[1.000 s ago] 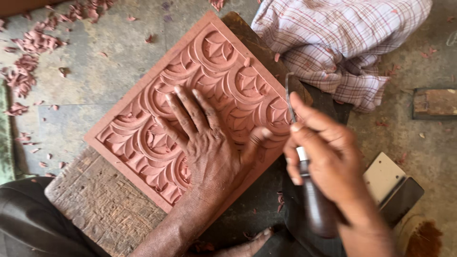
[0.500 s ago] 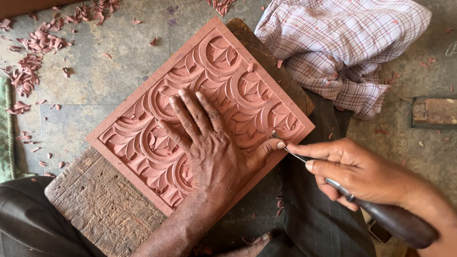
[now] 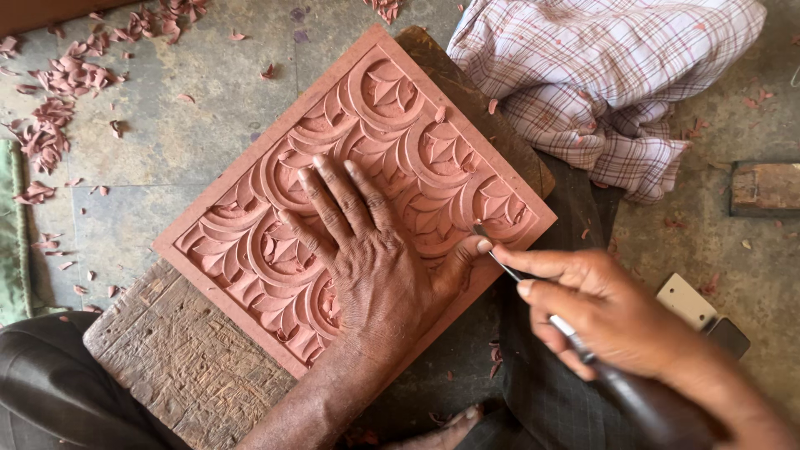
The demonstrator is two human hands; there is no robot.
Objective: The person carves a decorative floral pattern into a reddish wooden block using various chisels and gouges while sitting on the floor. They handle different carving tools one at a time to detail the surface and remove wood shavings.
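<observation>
on a chip-strewn stone floor [image 3: 192, 125], the left hand [image 3: 375, 267] lies flat, open, pinning the carved slab [image 3: 275, 179] on its wooden block [image 3: 175, 350] while the right hand [image 3: 608, 312] grips a chisel [image 3: 533, 302] at its edge.

Soft, even daylight, bright without glare; shadows are faint. Focus is sharp mid-frame, perhaps slightly blurred toward the lower right corner.

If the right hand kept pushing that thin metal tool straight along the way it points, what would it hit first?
The right hand aims the thin metal carving tool up-left. Its tip already seems to meet the reddish-brown carved relief panel at its lower right border, beside the thumb of the left hand; the exact contact is hard to judge.
</observation>
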